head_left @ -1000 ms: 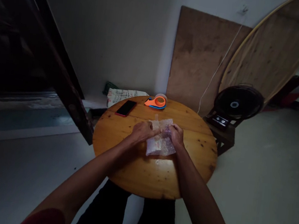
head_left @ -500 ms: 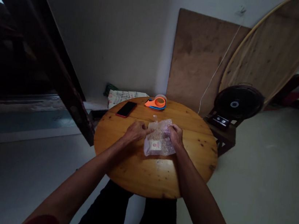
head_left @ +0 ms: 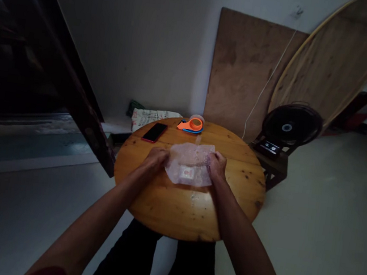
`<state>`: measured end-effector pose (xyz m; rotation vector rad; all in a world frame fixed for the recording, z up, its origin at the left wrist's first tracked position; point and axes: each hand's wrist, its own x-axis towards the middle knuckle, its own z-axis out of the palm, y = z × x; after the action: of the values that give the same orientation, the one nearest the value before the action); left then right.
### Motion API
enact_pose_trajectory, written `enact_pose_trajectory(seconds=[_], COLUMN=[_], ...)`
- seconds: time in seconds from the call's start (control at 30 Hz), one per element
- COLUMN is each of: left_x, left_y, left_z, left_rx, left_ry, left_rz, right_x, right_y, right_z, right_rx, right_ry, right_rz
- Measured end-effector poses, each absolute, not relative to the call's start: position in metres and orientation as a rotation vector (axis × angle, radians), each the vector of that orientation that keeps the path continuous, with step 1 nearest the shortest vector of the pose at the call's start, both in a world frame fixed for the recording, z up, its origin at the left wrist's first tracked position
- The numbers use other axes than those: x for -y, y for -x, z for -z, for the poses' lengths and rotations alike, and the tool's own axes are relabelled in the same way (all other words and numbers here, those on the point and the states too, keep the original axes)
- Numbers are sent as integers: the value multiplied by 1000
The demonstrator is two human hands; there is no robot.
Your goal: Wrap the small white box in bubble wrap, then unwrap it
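A clear sheet of bubble wrap (head_left: 190, 154) is spread between my two hands above the round wooden table. My left hand (head_left: 158, 157) is closed on its left edge, and my right hand (head_left: 217, 164) grips the right edge. A small, pale, box-like item (head_left: 187, 172) with a reddish mark shows at the near side of the wrap. The plastic seems to cover it, but I cannot tell how many layers there are. My fingertips are partly hidden by the wrap.
On the wooden table (head_left: 167, 212), a black phone with a red edge (head_left: 155, 132) lies at the back left. An orange and blue tape dispenser (head_left: 192, 125) stands at the back. A dark fan (head_left: 288, 128) is beyond the right edge, and boards (head_left: 242, 73) lean on the wall.
My left hand has gone from pointing over the wrap to holding its left edge, a little further left. The bubble wrap now lies wider and flatter. My right hand keeps its hold.
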<state>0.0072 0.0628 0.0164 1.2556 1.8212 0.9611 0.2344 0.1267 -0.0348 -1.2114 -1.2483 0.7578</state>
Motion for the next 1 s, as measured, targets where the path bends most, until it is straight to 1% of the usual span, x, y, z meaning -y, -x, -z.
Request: enact_pose_trajectory(seconds=[0.1,0.23,0.4,0.5,0.57,0.63,0.77,0.83,1.0], left_x=[-58,-57,-50,-38,-31,-29,-34,-38,-28], left_y=[0,4,5,-3,-11,-20,-28,-27,-22], left_z=[-17,-18,-19,-28,-37,-46,-52,-49,-54], left_rx=[-1796,-1836,-1947,-1828,-1618,-1461,-1468,-1541,-1617], left_ry=[-1149,-1168,-1377,-1724,-2005,-2142,-2170,-2165,-2285], left_rz=[-934,-960,-1144,-1186,-1032,-794,-408,-369,-486], right_x=[-126,-124,-123,-124,-125,-125,-125,-126,-128], right_y=[-234,-234,-235,-235,-235,-236,-237,-237,-238], right_z=[35,32,31,32,32,32,31,31,33], right_rx=[1272,1315,1374,1401,1389,1376,1380,1384,1389], right_ry=[1230,1255,1276,1301,1321,1334,1332,1328,1323], right_rz=[-742,-699,-655,-612,-593,-580,-588,-597,-624])
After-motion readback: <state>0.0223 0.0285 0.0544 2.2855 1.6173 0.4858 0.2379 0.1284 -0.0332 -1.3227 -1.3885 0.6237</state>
